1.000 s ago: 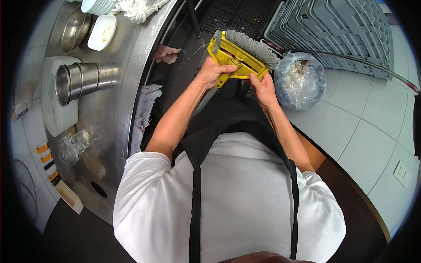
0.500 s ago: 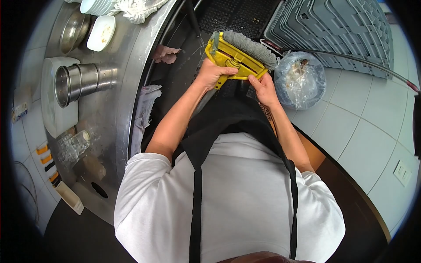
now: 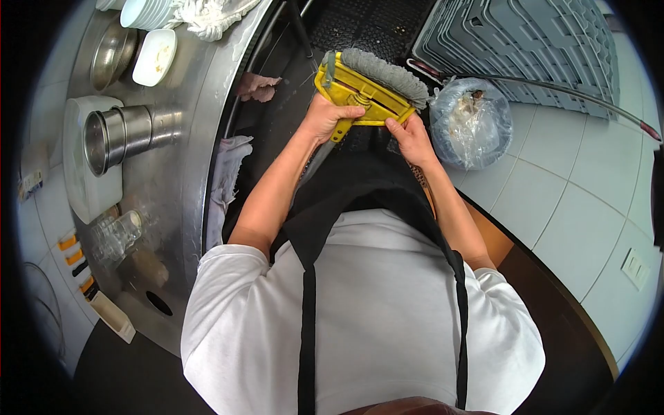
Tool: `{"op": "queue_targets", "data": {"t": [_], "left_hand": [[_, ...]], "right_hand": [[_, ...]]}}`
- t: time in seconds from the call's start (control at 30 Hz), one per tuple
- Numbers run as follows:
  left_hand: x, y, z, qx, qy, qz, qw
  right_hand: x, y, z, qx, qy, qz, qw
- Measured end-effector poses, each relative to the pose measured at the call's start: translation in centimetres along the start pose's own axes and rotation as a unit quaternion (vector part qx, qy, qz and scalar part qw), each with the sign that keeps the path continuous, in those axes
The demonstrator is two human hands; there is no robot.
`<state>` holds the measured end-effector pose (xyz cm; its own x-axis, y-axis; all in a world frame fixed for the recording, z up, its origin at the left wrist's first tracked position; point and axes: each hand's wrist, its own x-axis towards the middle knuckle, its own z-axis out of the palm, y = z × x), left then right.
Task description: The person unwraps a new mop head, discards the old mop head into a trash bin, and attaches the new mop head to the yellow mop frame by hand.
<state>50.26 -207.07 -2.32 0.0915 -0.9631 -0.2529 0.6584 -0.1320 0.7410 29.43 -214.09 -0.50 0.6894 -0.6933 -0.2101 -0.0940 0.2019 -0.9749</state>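
A mop's yellow plastic frame, with a fluffy grey mop pad along its far edge, is up in front of me. My left hand is closed round its left end, the thumb lying across the yellow face. At the lower right corner my right hand pinches the frame between thumb and fingers. A grey pole runs from the yellow bracket down toward my apron. The fingers behind the frame are hidden.
On my left, a steel counter bears steel containers, a white dish and stacked bowls. A plastic-lined bin is on the right. Behind it rise grey crates, with a long rod in front.
Both hands and the mop frame have shifted slightly left in view. The surroundings have shifted a little too; both grips look the same.
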Motion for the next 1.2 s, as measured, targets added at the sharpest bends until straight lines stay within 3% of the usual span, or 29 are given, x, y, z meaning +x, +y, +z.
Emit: {"op": "queue_targets", "data": {"t": [0.03, 0.13, 0.53, 0.63, 0.73, 0.93, 1.03, 1.13, 1.2], "left_hand": [[0.0, -0.1, -0.2, 0.008, 0.001, 0.001, 1.000], [-0.5, 0.4, -0.9, -0.145, -0.002, -0.065, 0.987], [-0.4, 0.3, 1.1, 0.042, 0.047, 0.030, 0.998], [-0.7, 0.7, -0.2, -0.120, 0.008, -0.020, 0.993], [-0.3, 1.0, -1.0, -0.112, -0.014, -0.066, 0.991], [-0.3, 0.3, 0.4, 0.027, 0.026, -0.011, 0.999], [-0.3, -0.1, 0.0, -0.001, 0.026, 0.009, 1.000], [0.2, 0.5, -1.4, -0.175, 0.004, -0.085, 0.981], [0.3, 0.4, -1.3, -0.145, -0.005, -0.080, 0.986]], "right_hand": [[-0.1, 0.0, -0.1, -0.007, -0.003, 0.005, 1.000], [0.0, -0.3, -0.1, -0.017, -0.005, 0.003, 1.000], [0.1, -0.1, 0.1, -0.041, 0.015, 0.005, 0.999], [0.3, 0.0, -0.1, -0.041, 0.010, -0.003, 0.999], [0.4, 0.8, -0.3, -0.037, 0.010, 0.004, 0.999], [0.4, 1.3, -0.3, -0.020, 0.030, -0.004, 0.999], [0.4, 0.5, 0.2, -0.007, 0.038, -0.002, 0.999], [0.1, 1.0, -0.2, -0.029, 0.027, 0.004, 0.999], [0.2, 1.1, -0.4, -0.046, 0.021, 0.009, 0.999]]}}
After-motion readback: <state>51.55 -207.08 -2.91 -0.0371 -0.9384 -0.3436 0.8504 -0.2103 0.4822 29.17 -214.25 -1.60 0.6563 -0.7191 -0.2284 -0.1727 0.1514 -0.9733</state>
